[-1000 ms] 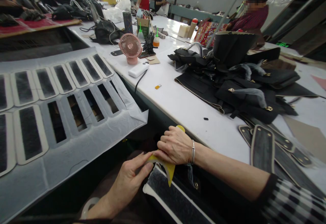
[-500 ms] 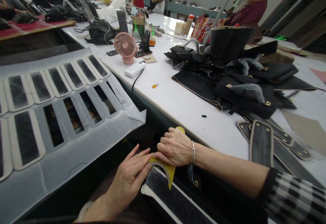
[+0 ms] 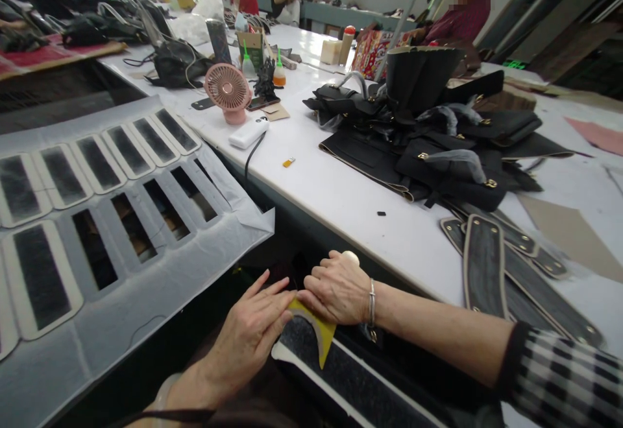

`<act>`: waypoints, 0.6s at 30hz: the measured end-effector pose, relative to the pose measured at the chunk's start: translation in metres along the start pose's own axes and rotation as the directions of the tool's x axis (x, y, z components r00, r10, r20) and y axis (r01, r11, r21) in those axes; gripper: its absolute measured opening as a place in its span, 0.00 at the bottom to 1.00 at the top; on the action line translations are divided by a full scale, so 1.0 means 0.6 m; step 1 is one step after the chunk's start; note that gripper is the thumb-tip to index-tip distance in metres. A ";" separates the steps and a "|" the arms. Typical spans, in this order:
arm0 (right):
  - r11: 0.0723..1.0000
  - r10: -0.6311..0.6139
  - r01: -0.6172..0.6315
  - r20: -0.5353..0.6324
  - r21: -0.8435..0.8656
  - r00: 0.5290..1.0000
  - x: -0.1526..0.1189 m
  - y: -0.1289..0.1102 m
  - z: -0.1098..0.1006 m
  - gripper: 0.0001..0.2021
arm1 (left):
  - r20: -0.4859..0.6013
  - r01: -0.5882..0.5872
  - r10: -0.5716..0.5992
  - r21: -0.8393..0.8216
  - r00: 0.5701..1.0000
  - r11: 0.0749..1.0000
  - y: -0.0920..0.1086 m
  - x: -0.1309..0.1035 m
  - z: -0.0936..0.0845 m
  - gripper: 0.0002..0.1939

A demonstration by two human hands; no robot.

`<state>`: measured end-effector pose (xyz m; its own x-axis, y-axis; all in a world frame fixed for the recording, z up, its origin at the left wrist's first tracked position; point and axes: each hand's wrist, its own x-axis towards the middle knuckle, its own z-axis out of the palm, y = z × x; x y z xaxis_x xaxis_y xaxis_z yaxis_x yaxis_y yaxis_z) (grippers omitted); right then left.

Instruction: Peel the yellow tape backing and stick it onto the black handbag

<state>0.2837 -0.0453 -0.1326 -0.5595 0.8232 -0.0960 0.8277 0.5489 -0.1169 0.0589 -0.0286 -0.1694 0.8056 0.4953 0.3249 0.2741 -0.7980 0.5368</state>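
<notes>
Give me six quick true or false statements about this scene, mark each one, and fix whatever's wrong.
1. The right hand holds the yellow piece. True.
2. The fan is blue. False: the fan is pink.
3. The plaid sleeve is on the left arm. False: the plaid sleeve is on the right arm.
4. The fan stands on the white table. True.
5. The left hand is nearer the fan than the yellow piece. False: the left hand is right by the yellow piece.
6. Black bags lie on the white table. True.
</notes>
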 end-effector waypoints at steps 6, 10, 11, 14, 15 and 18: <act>0.983 0.162 -0.163 0.016 0.082 0.987 -0.021 -0.034 0.003 0.23 | 0.161 0.243 -0.199 -0.339 0.967 0.909 -0.012 0.003 0.000 0.17; 0.941 0.258 -0.261 0.044 0.216 0.965 -0.037 -0.051 0.001 0.22 | 0.308 0.470 -0.360 -0.659 0.881 0.588 -0.018 0.014 0.000 0.21; 0.917 0.290 -0.294 0.056 0.270 0.955 -0.043 -0.052 0.001 0.22 | 0.340 0.502 -0.385 -0.713 0.858 0.490 -0.017 0.017 0.001 0.22; 0.767 0.430 -0.427 0.109 0.479 0.896 -0.063 -0.044 0.006 0.25 | 0.394 0.538 -0.427 -0.789 0.814 0.296 -0.014 0.023 0.007 0.22; 0.691 0.475 -0.461 0.132 0.557 0.870 -0.070 -0.041 0.009 0.26 | 0.399 0.540 -0.432 -0.795 0.809 0.276 -0.013 0.024 0.009 0.22; 0.439 0.535 -0.485 0.214 0.756 0.818 -0.082 -0.031 0.021 0.29 | 0.418 0.567 -0.455 -0.780 0.787 0.264 -0.012 0.026 0.015 0.23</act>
<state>0.2955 -0.0981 -0.1384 -0.0242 0.9355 -0.3524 0.6023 -0.2677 -0.7521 0.0742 -0.0182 -0.1750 0.7286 0.6087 -0.3140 0.1199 0.3380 0.9335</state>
